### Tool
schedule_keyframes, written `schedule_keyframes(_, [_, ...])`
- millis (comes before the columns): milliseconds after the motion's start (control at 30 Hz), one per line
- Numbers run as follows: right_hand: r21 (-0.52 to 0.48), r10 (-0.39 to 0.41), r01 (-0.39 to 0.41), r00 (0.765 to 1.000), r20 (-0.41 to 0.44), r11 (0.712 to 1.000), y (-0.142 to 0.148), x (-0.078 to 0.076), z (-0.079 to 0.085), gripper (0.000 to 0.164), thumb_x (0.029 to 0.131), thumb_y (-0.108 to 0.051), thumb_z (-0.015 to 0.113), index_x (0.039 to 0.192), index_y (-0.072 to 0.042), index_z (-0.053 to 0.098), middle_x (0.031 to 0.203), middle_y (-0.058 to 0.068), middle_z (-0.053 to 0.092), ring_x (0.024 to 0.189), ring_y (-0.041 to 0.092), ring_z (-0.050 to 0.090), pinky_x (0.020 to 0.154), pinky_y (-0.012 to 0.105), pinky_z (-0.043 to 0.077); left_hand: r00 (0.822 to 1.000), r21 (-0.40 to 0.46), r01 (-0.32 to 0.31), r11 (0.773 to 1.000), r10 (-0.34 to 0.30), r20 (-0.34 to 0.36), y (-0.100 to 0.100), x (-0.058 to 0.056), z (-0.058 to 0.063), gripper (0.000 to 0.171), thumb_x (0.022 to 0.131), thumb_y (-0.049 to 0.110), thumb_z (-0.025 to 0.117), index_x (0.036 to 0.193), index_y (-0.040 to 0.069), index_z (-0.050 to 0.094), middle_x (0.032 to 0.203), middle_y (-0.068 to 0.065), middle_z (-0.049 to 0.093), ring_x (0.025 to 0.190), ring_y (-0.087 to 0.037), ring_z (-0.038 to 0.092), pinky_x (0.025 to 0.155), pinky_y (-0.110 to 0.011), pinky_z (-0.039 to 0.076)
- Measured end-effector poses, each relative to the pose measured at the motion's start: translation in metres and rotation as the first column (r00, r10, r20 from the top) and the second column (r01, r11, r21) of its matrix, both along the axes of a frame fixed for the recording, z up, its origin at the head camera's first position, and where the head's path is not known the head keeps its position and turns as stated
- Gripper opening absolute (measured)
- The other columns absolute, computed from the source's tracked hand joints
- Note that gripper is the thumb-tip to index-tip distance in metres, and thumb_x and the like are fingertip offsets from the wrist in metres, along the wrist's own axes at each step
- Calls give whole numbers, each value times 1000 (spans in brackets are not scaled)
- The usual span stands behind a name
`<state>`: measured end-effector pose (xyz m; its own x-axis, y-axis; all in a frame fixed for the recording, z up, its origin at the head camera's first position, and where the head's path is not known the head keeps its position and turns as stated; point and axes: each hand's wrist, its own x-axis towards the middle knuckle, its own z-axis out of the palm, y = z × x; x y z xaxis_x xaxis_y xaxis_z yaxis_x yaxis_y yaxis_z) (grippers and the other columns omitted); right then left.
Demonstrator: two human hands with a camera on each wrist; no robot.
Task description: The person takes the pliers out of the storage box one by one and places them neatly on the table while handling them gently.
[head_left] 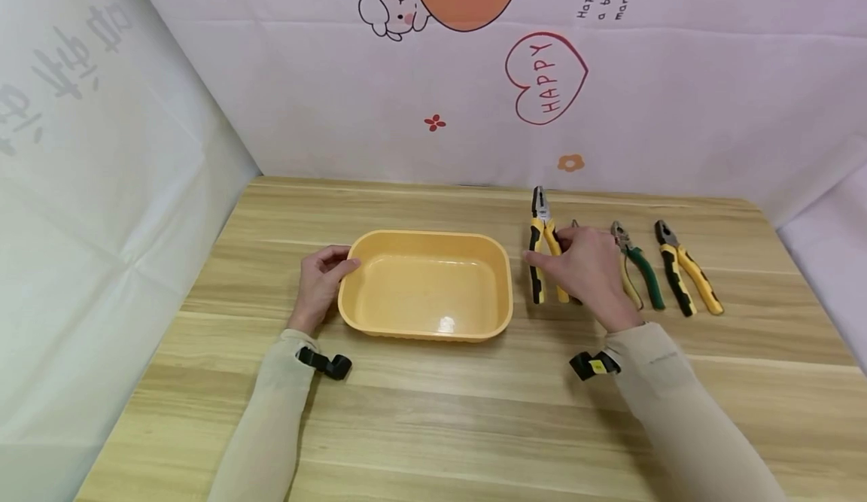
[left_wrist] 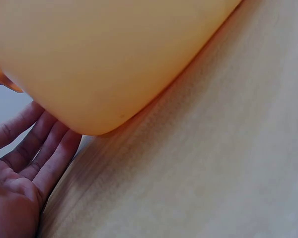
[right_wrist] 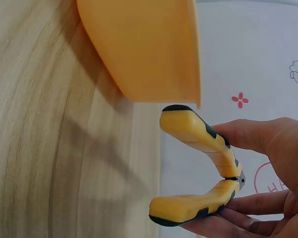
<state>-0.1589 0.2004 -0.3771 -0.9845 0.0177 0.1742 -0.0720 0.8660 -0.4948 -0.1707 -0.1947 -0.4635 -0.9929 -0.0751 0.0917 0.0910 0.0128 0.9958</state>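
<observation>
A yellow plastic basin (head_left: 427,284) stands on the table with nothing inside. My left hand (head_left: 321,280) holds its left end, thumb over the rim; in the left wrist view the fingers (left_wrist: 54,146) lie against the outer wall. To the right of the basin, my right hand (head_left: 588,269) grips a pair of combination pliers (head_left: 539,220) by its yellow-and-black handles. The right wrist view shows those handles (right_wrist: 221,153) spread apart, raised above the table, with thumb and fingers on opposite sides.
Green-handled pliers (head_left: 650,280) and another yellow-and-black pair (head_left: 691,269) lie to the right. A dark tool tip (head_left: 575,224) peeks out behind my right hand, its remainder hidden. White printed cloth (head_left: 474,148) hangs along the table's back edge.
</observation>
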Motion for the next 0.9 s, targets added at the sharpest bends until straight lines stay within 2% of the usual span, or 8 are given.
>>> schedule_keyframes(133, [7,-1,1,1000,22,1000,-1,-5,-5,47,81,-40,84,62,-8,56,49,1,45,51,21,44,66,34,28,1000,-5,2,1000,-2,6,0,0,1,26,91,0,70,111,-16,67,97,-11,71,80,-12,67,68,-21,57])
schedule_keyframes(200, [8,-4,3,999,45,1000,-1,-6,-7,47,82,-41,83,62,-8,56,48,0,44,48,20,44,63,34,31,1000,-6,1,1000,0,10,0,0,1,26,91,0,71,111,-16,67,99,-15,71,80,-12,67,68,-21,57])
schedule_keyframes(367, [13,-5,3,992,123,1000,-3,-8,-11,51,84,-45,81,60,-12,50,47,-2,41,40,15,42,40,27,31,1000,-16,1,1000,-1,11,0,1,1,26,92,1,71,112,-15,67,101,-17,71,80,-12,67,68,-22,58])
schedule_keyframes(600, [22,0,-4,988,157,1000,-3,-13,-18,55,84,-44,81,57,-14,43,49,-3,35,41,14,40,41,25,30,1000,-21,-2,1000,2,7,0,2,0,27,91,2,70,113,-15,67,98,-9,71,80,-12,67,68,-21,58])
schedule_keyframes(900, [24,15,-20,981,194,1000,-4,-22,-23,58,84,-40,81,54,-14,39,47,-5,31,38,12,38,40,25,30,1000,-9,-4,1000,4,13,1,1,0,27,92,1,70,113,-15,67,100,-15,71,81,-12,67,69,-21,57])
